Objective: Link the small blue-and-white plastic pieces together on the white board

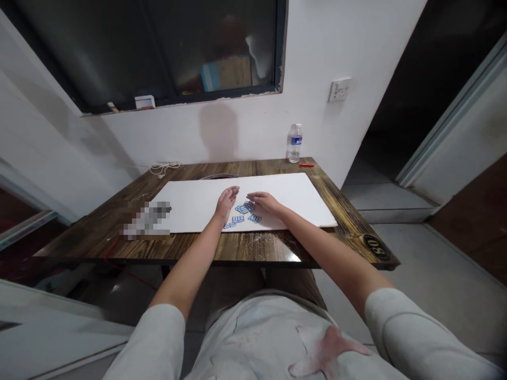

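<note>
While both bare hands lie open and well short of touching each other, a loose scatter of blue paper clips (243, 213) sits in the gap between them on a white board (190, 206). The right hand (266, 202) is the nearer, its fingers reaching left over the far end of the scatter; whether they touch a clip is hard to tell at this distance. The left hand (226, 203) rests just to the left, fingers angled far and to the right, holding nothing that can be seen. The clips have no shared long axis: some lie roughly left to right, others slant, and a few trail toward the board's near edge.

The board covers much of a dark wooden table (325, 206). A plastic water bottle (294, 143) stands at the table's far right corner, beside a small red stick (306, 165). A white cord (164, 168) lies at the far left. A pixelated patch (146, 220) hides something at the board's left edge. Behind, a white wall carries a power socket (339, 89) beneath and right of a dark window (158, 47).
</note>
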Action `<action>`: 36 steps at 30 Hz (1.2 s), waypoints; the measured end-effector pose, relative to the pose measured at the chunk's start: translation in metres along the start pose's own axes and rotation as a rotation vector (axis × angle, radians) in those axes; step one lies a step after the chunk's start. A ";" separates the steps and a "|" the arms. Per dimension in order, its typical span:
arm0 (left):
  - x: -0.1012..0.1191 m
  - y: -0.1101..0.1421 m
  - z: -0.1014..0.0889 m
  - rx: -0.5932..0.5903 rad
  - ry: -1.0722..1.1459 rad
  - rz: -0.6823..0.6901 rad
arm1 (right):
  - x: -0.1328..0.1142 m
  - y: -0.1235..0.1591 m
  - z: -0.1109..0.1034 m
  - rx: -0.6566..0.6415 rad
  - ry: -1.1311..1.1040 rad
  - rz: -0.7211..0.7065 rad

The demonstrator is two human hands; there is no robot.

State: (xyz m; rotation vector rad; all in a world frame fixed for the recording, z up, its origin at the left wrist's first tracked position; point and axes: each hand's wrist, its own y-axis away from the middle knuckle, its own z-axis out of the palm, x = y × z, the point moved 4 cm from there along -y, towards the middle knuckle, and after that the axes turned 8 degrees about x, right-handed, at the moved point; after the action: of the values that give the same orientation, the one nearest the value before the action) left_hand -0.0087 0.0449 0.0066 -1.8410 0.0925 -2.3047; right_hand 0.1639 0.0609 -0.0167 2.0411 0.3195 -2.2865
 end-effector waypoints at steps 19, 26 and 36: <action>0.035 0.101 -0.067 -0.718 -1.140 0.406 | -0.012 0.018 0.000 -0.127 0.966 -0.284; 0.025 0.081 -0.043 -0.717 -1.204 0.387 | -0.023 0.023 -0.007 -0.281 0.859 -0.279; 0.003 0.045 -0.028 -0.577 -1.044 0.260 | -0.015 0.018 -0.012 -0.370 0.922 -0.396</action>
State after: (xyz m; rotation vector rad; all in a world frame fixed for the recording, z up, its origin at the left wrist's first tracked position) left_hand -0.0314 -0.0017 -0.0040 -2.8287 0.8240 -0.9696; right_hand 0.1805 0.0445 -0.0050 2.8128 1.1569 -1.0804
